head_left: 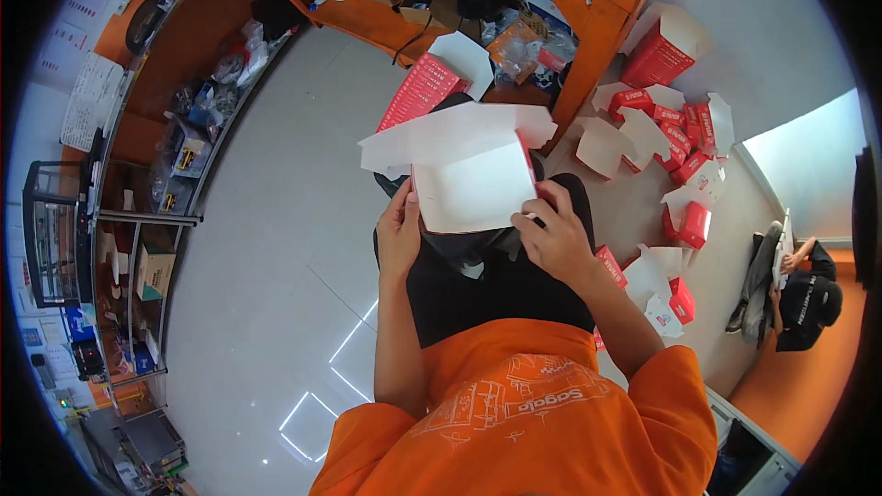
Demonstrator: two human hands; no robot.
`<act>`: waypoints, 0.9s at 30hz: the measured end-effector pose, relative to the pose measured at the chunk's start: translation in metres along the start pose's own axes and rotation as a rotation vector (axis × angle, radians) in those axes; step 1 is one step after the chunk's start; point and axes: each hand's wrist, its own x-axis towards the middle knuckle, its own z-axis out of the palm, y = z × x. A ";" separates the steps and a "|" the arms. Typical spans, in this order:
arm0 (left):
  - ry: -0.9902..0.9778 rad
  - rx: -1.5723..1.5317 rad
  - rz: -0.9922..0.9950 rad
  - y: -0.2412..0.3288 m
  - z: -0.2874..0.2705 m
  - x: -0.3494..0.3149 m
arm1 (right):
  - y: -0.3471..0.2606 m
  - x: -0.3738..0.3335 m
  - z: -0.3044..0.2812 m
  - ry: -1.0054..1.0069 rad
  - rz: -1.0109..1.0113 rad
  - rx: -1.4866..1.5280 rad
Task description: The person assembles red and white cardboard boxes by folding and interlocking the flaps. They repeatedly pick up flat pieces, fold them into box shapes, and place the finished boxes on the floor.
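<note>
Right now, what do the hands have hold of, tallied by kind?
Red-and-white cardboard boxes in the hands: 1 – open carton, held by left hand and right hand.
Other boxes touched: 0 – the heap of folded boxes lies apart.
Total held: 1.

Hidden behind the open white box (473, 186): most left hand (398, 237) fingers. Too blurred to identify: shelf clutter (188, 142).

The room is evenly and brightly lit, with ceiling lights mirrored as white streaks on the glossy floor (312, 404) at near left. A pale window (808, 165) glows at right. Fisheye bending curves the shelves (156, 211) at left, the corners are black, and focus is fairly sharp.
</note>
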 end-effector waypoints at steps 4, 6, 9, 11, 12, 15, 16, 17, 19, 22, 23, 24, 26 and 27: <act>-0.006 -0.082 -0.054 0.007 -0.003 -0.006 | -0.005 0.001 0.003 0.095 0.031 0.071; 0.001 -0.015 -0.042 0.020 -0.002 -0.009 | -0.006 0.001 0.002 0.150 0.050 0.076; 0.054 0.073 -0.119 0.032 -0.001 -0.011 | -0.007 -0.001 0.000 0.134 0.053 0.088; 0.288 0.615 0.270 0.031 0.006 -0.016 | -0.003 -0.005 0.007 0.080 0.047 0.114; 0.403 0.881 0.473 0.031 0.010 -0.018 | -0.001 -0.006 0.009 0.054 0.045 0.126; -0.183 0.674 0.747 0.059 0.027 -0.025 | 0.000 -0.004 0.004 0.106 0.069 0.160; -0.339 0.636 0.642 0.073 0.035 -0.031 | 0.000 -0.005 0.005 0.135 0.147 0.254; -0.492 0.586 0.536 0.085 0.049 -0.034 | 0.003 -0.008 0.007 0.160 0.225 0.340; -0.618 0.581 0.493 0.088 0.069 -0.031 | 0.008 -0.016 0.014 0.217 0.391 0.577; -0.561 0.716 0.667 0.074 0.085 -0.016 | 0.023 -0.023 0.030 0.270 0.557 0.930; -0.559 0.747 0.705 0.071 0.085 -0.013 | 0.027 -0.024 0.032 0.239 0.588 0.939; -0.555 0.778 0.744 0.070 0.085 -0.012 | 0.029 -0.025 0.034 0.208 0.619 0.948; -0.536 0.862 0.740 0.076 0.085 -0.013 | 0.035 -0.024 0.042 0.166 0.649 0.978; -0.525 0.904 0.738 0.081 0.084 -0.015 | 0.041 -0.025 0.050 0.148 0.645 0.997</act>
